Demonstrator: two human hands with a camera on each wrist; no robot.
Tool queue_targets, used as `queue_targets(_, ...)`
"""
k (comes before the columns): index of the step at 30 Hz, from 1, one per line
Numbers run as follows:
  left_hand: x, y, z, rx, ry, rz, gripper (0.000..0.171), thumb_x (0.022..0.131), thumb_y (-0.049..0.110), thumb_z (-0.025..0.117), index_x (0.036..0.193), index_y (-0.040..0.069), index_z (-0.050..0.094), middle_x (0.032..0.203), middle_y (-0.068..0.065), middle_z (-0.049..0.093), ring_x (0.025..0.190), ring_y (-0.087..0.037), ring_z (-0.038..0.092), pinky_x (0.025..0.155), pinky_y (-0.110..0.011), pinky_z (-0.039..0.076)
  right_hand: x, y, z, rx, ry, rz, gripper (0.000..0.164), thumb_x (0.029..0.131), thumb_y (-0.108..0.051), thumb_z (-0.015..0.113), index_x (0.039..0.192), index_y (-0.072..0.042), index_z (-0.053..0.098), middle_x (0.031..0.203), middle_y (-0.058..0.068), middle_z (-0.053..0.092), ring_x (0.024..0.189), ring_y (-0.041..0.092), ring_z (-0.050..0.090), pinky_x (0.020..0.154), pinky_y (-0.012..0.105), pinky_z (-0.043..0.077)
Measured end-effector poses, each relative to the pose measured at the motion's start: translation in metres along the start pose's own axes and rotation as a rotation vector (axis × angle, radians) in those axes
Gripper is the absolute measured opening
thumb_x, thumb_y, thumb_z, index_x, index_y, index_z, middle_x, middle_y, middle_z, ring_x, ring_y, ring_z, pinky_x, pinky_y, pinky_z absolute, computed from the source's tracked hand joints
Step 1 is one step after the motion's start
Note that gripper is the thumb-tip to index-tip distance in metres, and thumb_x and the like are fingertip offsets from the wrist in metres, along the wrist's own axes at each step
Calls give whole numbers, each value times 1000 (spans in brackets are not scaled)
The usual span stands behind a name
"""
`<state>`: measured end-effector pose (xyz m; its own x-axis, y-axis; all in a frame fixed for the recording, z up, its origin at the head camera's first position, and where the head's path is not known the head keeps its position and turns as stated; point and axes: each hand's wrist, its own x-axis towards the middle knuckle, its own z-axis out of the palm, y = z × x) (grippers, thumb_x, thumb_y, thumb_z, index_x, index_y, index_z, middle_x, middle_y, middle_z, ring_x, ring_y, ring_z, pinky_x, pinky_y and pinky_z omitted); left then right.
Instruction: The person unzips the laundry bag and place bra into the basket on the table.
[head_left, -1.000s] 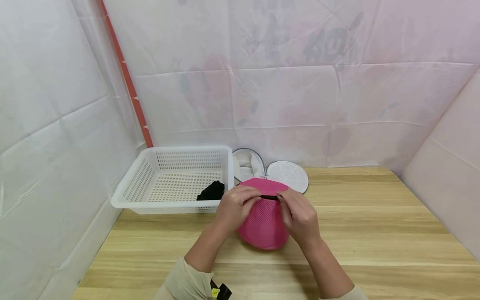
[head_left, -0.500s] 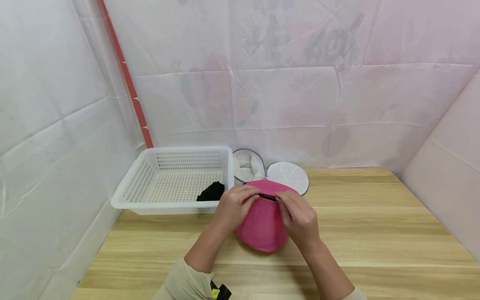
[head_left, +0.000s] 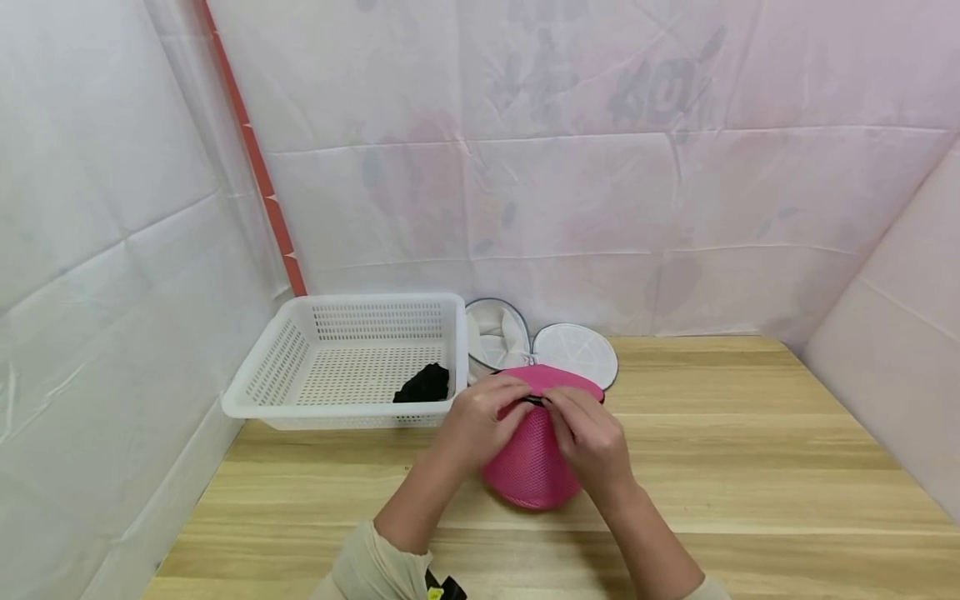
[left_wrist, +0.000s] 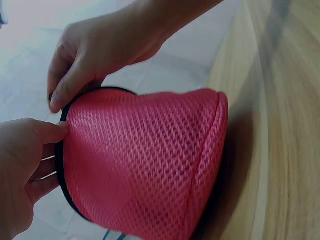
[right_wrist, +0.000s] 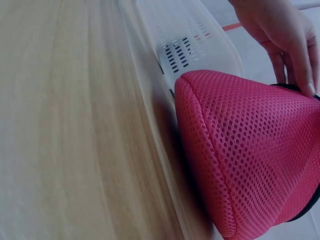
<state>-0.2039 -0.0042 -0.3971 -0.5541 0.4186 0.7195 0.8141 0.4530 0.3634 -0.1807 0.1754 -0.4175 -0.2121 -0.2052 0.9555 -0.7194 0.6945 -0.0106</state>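
Note:
A pink mesh laundry bag (head_left: 534, 471) with a black-edged rim is held upright over the wooden table. My left hand (head_left: 480, 421) pinches the black edge between thumb and fingers. From the other side my right hand (head_left: 596, 437) pinches the same edge, and the two sets of fingertips almost meet. In the left wrist view the mesh wall (left_wrist: 140, 155) bulges between the rim and the table. Seen from the right wrist, the bag's base seam runs close to the tabletop. Whatever the bag may contain is hidden.
A white perforated basket (head_left: 251, 400) stands at the left with a black cloth item (head_left: 424, 383) in it. Behind the bag lies a white round mesh bag with dark trim, its lid (head_left: 573, 350) folded out. Sheeted walls border the wooden table (head_left: 750, 467).
My hands have drawn closer together along the black edge, so less of it shows between them. The bag's rim has shifted slightly and shows more at the right. Basket and white bag stay put.

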Motion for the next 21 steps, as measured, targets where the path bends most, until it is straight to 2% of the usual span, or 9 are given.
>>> queue_targets(7, -1, 7, 1, 57, 0, 36, 16, 86, 12, 75, 102, 8, 77, 101, 0, 74, 100, -12, 67, 94, -18, 52, 0, -4, 1, -16, -18, -16, 24, 99, -16, 59, 98, 2, 74, 91, 12, 72, 80, 23, 69, 80, 28, 58)
queue_targets(21, 0, 4, 1, 17, 7, 41, 10, 88, 12, 73, 98, 9, 77, 97, 1, 74, 97, -10, 68, 93, -16, 51, -1, -2, 2, -22, -27, -36, 23, 99, -14, 59, 98, 4, 74, 90, 13, 72, 79, 23, 69, 74, 32, 59)
